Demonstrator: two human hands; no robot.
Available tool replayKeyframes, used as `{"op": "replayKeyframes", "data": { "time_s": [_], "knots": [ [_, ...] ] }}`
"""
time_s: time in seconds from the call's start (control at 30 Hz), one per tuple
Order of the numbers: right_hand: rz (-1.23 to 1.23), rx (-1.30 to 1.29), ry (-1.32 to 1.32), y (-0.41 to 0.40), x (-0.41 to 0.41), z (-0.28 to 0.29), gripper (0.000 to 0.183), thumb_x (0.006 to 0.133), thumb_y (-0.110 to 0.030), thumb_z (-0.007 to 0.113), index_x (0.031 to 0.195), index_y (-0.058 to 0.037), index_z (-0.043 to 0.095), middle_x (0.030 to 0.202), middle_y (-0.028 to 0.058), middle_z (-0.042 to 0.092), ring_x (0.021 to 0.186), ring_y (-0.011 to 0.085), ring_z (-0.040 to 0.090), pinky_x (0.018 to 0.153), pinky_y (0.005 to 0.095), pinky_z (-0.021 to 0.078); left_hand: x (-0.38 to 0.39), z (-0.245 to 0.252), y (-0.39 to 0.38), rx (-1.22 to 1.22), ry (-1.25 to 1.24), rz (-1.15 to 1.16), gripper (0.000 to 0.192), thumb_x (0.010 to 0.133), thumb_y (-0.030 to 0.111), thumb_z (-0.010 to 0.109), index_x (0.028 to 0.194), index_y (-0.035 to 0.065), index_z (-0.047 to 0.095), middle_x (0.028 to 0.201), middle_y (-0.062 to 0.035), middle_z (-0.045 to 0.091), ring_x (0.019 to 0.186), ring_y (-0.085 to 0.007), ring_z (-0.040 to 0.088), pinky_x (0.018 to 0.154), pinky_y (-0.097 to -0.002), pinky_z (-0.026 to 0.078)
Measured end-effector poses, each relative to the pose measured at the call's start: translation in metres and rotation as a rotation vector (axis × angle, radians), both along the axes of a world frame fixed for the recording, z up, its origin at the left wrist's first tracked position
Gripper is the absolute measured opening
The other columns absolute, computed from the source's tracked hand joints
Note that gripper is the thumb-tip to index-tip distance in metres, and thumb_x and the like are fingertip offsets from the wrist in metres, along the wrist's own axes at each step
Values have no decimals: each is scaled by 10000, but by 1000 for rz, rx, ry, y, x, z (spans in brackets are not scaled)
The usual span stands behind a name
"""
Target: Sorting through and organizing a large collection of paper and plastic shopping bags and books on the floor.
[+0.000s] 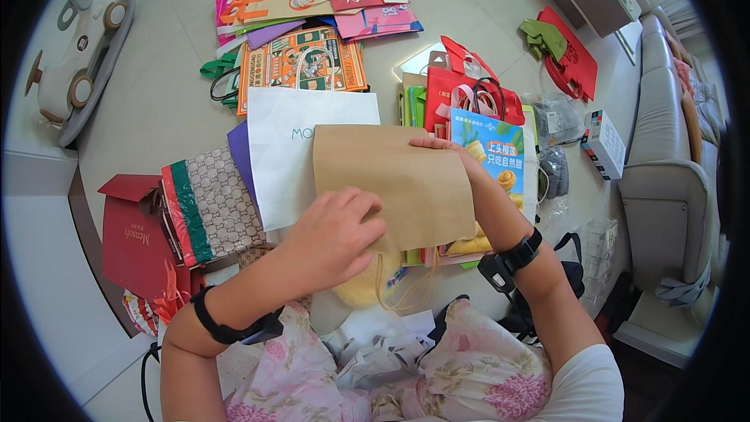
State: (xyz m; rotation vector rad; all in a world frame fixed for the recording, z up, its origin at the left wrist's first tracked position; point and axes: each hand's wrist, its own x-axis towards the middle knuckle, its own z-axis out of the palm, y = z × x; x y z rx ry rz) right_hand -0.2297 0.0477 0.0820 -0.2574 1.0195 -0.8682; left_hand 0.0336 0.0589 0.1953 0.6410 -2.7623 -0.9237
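A brown kraft paper bag [398,187] lies flat before me, its cord handles [404,293] hanging toward my lap. My left hand [334,237] is over its lower left part, fingers bent; whether they pinch the paper is unclear. At the bag's upper right edge is my right hand [448,152], its fingertips on the brown paper and the rest partly hidden. Beneath the kraft bag's left side lies a white paper bag [281,181]. A blue printed paper bag [486,140] and a red bag [436,94] are among the pile at the right.
Paper bags [302,61] are piled farther off. A patterned bag [217,205] and a dark red bag [126,234] lie at left. A white box [606,146] is near the grey sofa [668,199]. A toy ride-on car [82,47] stands at upper left.
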Motion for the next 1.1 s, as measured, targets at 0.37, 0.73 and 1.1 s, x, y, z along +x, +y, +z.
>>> {"op": "replayKeyframes", "data": {
  "time_s": [0.37,0.73,1.1],
  "knots": [
    [152,-558,233,-5,-19,16,333,861,-8,444,1188,-25,500,1112,47,556,1023,119,514,926,297,401,19,18,-13,396,107,502,34,829,45,497,834,12,491,616,-54,505,535,-111,503,501,-253,387],
    [17,-1706,1852,43,34,131,445,664,-186,717,1062,-109,532,1395,73,325,1321,305,258,1075,543,2,20,33,-9,-362,190,471,180,776,40,567,926,39,466,536,-119,498,477,-285,548,430,-385,430],
    [618,-1432,1844,81,35,175,33,701,-140,619,732,-144,628,1314,-107,459,1314,264,286,1088,541,25,51,60,-60,-413,268,941,40,887,66,434,883,26,438,631,-120,398,522,-206,400,501,-303,348]
  ]
}}
